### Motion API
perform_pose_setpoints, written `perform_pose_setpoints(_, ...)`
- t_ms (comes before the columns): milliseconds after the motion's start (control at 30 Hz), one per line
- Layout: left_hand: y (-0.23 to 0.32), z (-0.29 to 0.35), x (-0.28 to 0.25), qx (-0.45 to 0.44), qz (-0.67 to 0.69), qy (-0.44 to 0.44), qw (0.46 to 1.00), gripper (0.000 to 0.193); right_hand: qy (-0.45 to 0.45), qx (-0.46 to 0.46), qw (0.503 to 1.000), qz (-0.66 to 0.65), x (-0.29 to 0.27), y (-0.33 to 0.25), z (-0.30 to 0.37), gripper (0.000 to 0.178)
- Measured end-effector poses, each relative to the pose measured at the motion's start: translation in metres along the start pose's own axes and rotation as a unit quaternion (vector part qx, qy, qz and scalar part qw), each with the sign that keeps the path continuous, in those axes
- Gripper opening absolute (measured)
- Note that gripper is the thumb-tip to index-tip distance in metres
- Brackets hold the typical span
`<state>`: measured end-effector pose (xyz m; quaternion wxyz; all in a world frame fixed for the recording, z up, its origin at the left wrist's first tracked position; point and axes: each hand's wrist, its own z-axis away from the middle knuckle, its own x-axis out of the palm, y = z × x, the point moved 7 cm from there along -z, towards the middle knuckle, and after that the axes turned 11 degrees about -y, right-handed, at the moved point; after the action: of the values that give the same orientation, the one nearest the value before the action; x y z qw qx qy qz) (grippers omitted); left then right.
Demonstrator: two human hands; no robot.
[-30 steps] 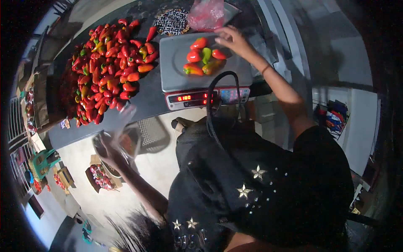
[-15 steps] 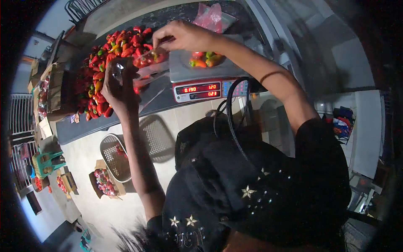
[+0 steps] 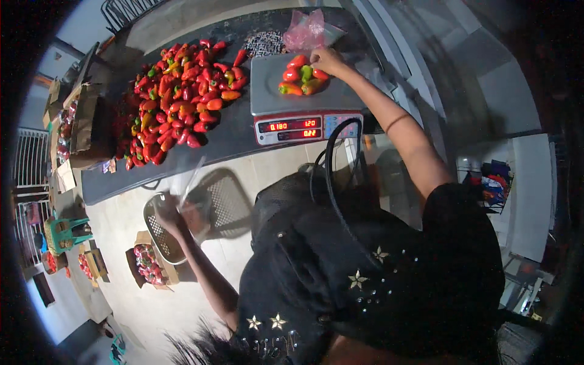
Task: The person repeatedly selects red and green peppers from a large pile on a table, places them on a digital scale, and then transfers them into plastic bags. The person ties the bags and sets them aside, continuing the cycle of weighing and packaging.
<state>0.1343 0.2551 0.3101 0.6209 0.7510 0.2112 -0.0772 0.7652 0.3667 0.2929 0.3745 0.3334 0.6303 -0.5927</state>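
Note:
My left hand (image 3: 167,214) is closed on a clear plastic bag (image 3: 193,210), held low over the pale plastic basket (image 3: 148,218) beyond the table's near edge. Something reddish shows faintly through the blurred bag. Over on the scale (image 3: 267,91), my right hand (image 3: 330,62) has its fingers bent in at the far right side of a small group of peppers. The fingertips are closed against a red pepper (image 3: 320,74), partly covered by the hand. Beside it lie a green pepper (image 3: 306,73) and several orange and red ones.
A big heap of red and orange peppers (image 3: 182,100) covers the left of the dark table (image 3: 121,187). Behind the scale is a crumpled pink plastic bag (image 3: 304,30). A cardboard box (image 3: 88,125) stands left, and a box of bagged peppers (image 3: 149,264) on the floor.
My left hand has moved down from the heap, carrying the clear bag off the table. My right hand has left the bag and shifted right to the scale, where more peppers show.

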Motion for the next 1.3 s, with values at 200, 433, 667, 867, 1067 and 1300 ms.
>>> perform_pose_setpoints(200, -0.164, 0.185, -0.041, -0.172, -0.255, -0.04, 0.95, 0.023, 0.027, 0.058, 0.995, 0.073, 0.019, 0.021, 0.029, 0.03)
perform_pose_setpoints(433, -0.276, 0.377, -0.059, -0.415, -0.194, -0.075, 0.886, 0.014, 0.007, 0.084, 0.995, 0.049, 0.032, 0.034, 0.02, 0.028)
perform_pose_setpoints(667, -0.312, 0.359, -0.062, -0.448, -0.049, -0.037, 0.892, 0.004, 0.02, 0.136, 0.989, 0.051, 0.04, 0.049, 0.007, 0.025)
perform_pose_setpoints(867, -0.263, 0.274, -0.061, -0.32, -0.011, -0.026, 0.947, 0.007, 0.05, 0.126, 0.991, 0.024, 0.027, 0.058, 0.015, 0.026)
perform_pose_setpoints(1067, -0.311, 0.318, -0.062, -0.377, -0.014, -0.058, 0.924, 0.007, 0.076, 0.1, 0.992, -0.004, 0.032, 0.045, 0.025, 0.03)
perform_pose_setpoints(1300, -0.346, 0.329, -0.039, -0.311, -0.111, -0.156, 0.931, 0.005, 0.047, 0.101, 0.992, -0.059, 0.033, 0.033, 0.033, 0.036)
